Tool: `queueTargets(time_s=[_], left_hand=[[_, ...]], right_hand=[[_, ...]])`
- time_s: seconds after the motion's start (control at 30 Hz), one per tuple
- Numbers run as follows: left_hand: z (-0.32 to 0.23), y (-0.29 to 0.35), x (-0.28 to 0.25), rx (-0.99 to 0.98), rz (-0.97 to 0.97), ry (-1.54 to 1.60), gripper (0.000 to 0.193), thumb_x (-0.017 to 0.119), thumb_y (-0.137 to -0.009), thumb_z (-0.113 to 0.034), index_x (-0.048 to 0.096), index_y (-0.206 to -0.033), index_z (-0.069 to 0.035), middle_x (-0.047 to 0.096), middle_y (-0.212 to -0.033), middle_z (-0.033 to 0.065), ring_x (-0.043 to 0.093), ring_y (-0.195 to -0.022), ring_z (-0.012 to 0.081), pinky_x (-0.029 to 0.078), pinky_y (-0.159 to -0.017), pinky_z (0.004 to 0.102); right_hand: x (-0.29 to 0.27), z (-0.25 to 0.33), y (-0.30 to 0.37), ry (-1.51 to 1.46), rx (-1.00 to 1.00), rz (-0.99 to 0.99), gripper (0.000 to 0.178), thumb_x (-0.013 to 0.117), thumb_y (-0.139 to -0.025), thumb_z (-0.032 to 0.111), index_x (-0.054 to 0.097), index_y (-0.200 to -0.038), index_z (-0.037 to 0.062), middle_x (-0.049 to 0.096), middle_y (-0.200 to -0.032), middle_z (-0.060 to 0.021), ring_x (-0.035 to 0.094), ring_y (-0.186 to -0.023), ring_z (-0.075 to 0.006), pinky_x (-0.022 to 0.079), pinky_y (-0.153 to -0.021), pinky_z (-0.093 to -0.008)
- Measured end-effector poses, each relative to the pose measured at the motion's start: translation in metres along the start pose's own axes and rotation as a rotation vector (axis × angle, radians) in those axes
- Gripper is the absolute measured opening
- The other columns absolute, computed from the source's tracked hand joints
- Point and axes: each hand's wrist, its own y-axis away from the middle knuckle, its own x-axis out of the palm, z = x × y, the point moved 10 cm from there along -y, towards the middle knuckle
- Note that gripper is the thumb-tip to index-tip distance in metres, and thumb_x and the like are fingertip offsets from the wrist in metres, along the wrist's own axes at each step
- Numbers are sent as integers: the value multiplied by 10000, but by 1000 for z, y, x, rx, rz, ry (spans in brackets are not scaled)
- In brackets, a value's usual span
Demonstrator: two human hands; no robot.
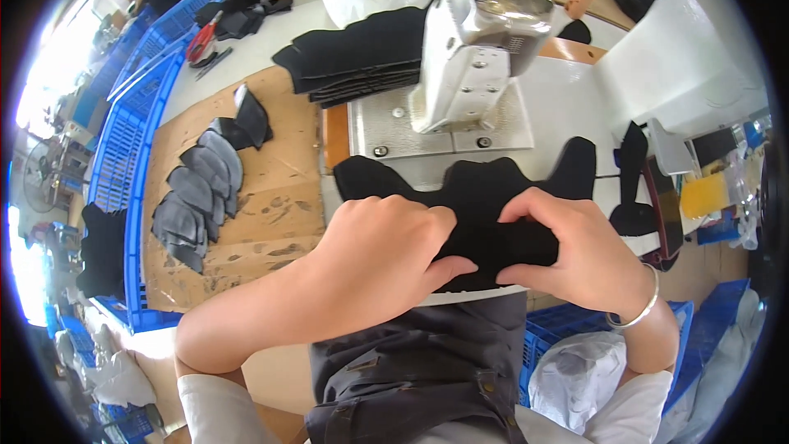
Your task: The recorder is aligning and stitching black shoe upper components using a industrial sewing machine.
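A black fabric piece (485, 189) with several lobes lies on the white machine table in front of a sewing machine (477, 49). My left hand (382, 247) rests on its left part, thumb and fingers pinching the cloth near the middle. My right hand (575, 251), with a silver bangle on the wrist, pinches the same cloth from the right. The two thumbs nearly meet at the fabric's near edge. The machine's needle area stands just beyond the fabric, over a metal plate (370, 127).
A stack of black cut pieces (353, 53) lies left of the machine. Grey curved pieces (201, 193) are fanned on a wooden board (279, 205). Blue crates (123, 156) line the left; red scissors (201, 37) lie far left. A white bag (575, 370) sits lower right.
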Motion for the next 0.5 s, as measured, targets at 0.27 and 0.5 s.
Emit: queueTargets(time_s=[0.27, 0.5], left_hand=[[15, 5, 3, -26, 83, 148, 270, 724, -817, -238, 564, -728, -39, 586, -601, 79, 595, -573, 281, 438, -521, 367], [13, 9, 3, -13, 80, 160, 265, 723, -822, -240, 556, -751, -47, 605, -654, 72, 598, -584, 279, 438, -517, 364]], right_hand=[[3, -3, -2, -2, 26, 19, 457, 817, -663, 177, 535, -1001, 52, 629, -870, -131, 606, -761, -354, 460, -657, -381], [3, -3, -2, -9, 26, 1, 460, 821, -658, 172, 544, -1006, 56, 625, -861, -120, 608, -765, -345, 458, -658, -373]])
